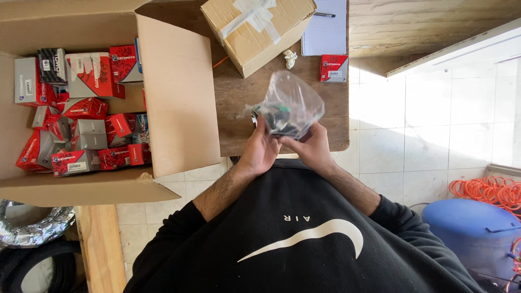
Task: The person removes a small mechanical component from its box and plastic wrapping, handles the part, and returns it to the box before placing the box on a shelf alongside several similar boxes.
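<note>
Meanwhile, both hands grip a clear plastic bag [291, 103] of dark parts above the desk [233, 103] edge: left hand [260, 149] & right hand [312, 147] fingers pinch its lower end (best kept upright w/ firm support underneath).

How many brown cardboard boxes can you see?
2: a big open cardboard box at the left, full of small red and grey boxes, and a taped shut cardboard box on the wooden table. None seem hidden.
</note>
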